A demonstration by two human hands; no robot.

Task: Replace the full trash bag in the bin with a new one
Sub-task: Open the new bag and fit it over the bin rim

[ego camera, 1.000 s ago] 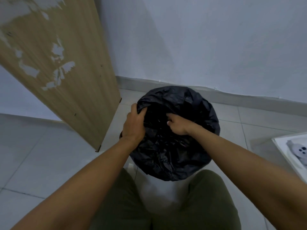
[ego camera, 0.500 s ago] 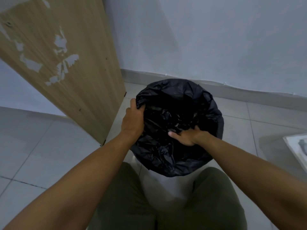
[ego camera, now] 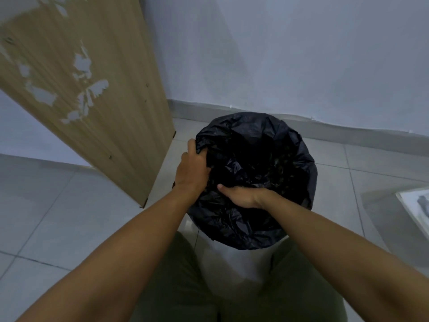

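Count: one white bin, one black trash bag fitted in it, two bare hands, one wooden panel, and one white tray-like item at the right edge, its contents blurred.

The bin stands on the tiled floor, near the white wall and between the person's knees in olive trousers. The bag is folded over the rim and hangs down the outside, covering the upper part of the bin; its mouth is open and dark inside. The wooden panel, with patches of peeled finish, leans just left of the bin.

Left hand: forearm extended forward, hand at the left rim, back of the hand up, fingers clenched on a fold of bag plastic at the edge.

Right hand: forearm crossing in from the right, hand at the near rim, thumb pointing left, fingers curled down into the bag's opening. Their tips are hidden by the plastic; whether they grip it or only press on it cannot be told.
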